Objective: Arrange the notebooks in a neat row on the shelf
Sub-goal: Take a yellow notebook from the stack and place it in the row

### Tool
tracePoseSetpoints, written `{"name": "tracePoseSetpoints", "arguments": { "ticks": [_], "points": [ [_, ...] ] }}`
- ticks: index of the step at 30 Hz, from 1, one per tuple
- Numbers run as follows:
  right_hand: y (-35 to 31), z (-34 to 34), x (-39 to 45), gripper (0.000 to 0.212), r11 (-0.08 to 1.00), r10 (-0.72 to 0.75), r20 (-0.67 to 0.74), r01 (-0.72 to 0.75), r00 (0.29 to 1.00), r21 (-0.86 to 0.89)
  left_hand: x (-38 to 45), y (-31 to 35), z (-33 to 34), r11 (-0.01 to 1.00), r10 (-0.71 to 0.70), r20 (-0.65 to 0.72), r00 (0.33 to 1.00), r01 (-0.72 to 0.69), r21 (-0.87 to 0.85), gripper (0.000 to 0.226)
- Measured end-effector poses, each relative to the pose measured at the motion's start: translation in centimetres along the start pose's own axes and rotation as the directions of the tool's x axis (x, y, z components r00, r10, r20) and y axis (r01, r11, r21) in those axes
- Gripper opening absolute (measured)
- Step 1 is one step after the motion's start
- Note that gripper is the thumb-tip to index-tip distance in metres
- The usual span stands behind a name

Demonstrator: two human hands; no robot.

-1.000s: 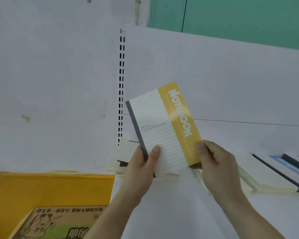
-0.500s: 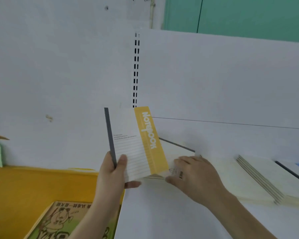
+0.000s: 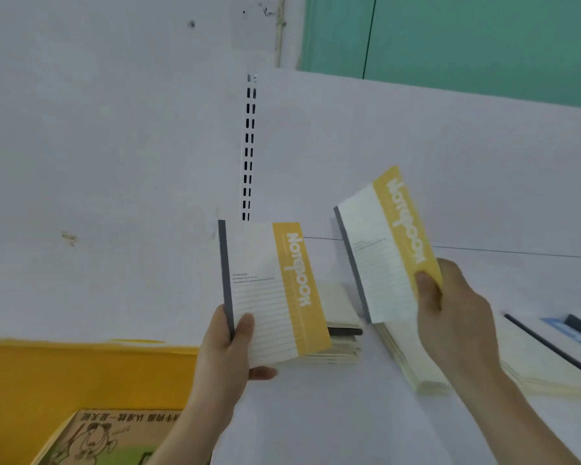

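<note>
Head view: my left hand (image 3: 227,347) grips one notebook (image 3: 272,290) by its grey spine, thumb on the cover, holding it upright above the white shelf (image 3: 332,414). My right hand (image 3: 450,313) pinches a second notebook (image 3: 383,250) at its yellow edge, tilted and raised to the right, apart from the first. Below and between them a small stack (image 3: 344,333) lies flat on the shelf, with a longer pile (image 3: 413,367) beside it under my right wrist. At lower left sits a yellow bin (image 3: 64,374).
</note>
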State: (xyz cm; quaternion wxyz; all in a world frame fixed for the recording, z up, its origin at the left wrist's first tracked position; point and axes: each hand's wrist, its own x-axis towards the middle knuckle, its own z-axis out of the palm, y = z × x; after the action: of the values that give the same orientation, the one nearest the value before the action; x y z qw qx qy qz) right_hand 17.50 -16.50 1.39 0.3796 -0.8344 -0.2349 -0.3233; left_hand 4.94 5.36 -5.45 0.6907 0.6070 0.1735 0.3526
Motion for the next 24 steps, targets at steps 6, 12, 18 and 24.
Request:
{"name": "tracePoseSetpoints", "arguments": {
  "ticks": [6,12,18,24],
  "points": [
    [-0.6,-0.1,-3.3,0.006,0.918,0.217,0.077,-0.230,0.973,0.324,-1.1,0.3,3.2,1.000,0.005,0.133,0.991,-0.001,-0.027,0.015],
    [1.7,1.1,-7.1,0.017,0.892,0.344,0.122,-0.365,0.931,0.268,-4.0,-0.1,7.0,0.999,0.021,0.211,0.977,-0.013,-0.040,0.022],
    [3.9,-2.1,-8.4,0.011,0.812,0.449,0.127,-0.464,0.884,0.354,-7.2,-1.4,11.8,0.999,0.052,0.347,0.936,-0.045,-0.027,0.020],
    [9.9,-8.7,-8.6,0.013,0.789,0.491,0.116,-0.497,0.863,0.361,-10.9,-2.3,18.9,0.987,-0.066,0.471,0.880,0.128,-0.101,0.025]
  ]
}}
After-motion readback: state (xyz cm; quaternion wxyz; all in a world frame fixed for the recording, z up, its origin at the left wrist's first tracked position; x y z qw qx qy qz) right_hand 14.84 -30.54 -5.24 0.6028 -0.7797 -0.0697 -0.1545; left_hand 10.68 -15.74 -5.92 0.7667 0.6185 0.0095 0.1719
